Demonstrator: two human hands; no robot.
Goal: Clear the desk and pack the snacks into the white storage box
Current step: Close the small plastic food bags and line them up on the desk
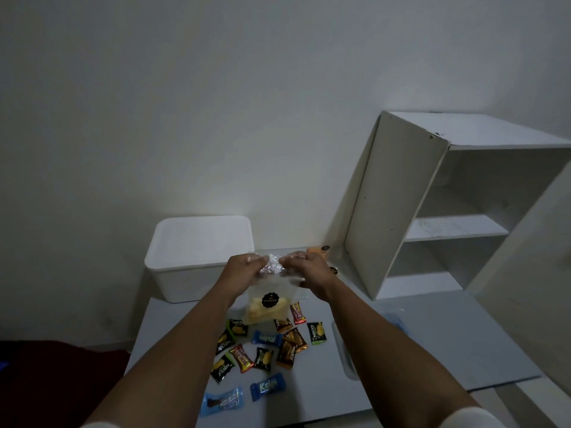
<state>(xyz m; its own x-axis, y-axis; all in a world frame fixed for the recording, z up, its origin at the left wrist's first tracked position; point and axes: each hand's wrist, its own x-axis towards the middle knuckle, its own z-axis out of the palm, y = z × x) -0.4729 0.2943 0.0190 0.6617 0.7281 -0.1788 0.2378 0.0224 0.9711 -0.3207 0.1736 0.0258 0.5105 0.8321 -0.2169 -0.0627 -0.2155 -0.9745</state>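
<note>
Both hands hold a clear plastic bag of yellow chips [268, 304] with a round black label, lifted above the desk [432, 344]. My left hand [244, 268] pinches the bag's crumpled top on its left side. My right hand [309, 271] pinches the same top on its right. The white storage box [197, 261] stands behind and left of the hands, against the wall; its inside is not visible. Several small wrapped snacks [262, 350] lie scattered on the desk under my forearms, in black, orange, red and blue wrappers.
A white open shelf unit [432, 217] stands at the back right of the desk. An orange packet [318, 251] lies behind my right hand. A clear lid or tray [343, 344] lies under my right forearm. A dark red surface [46, 381] sits left of the desk.
</note>
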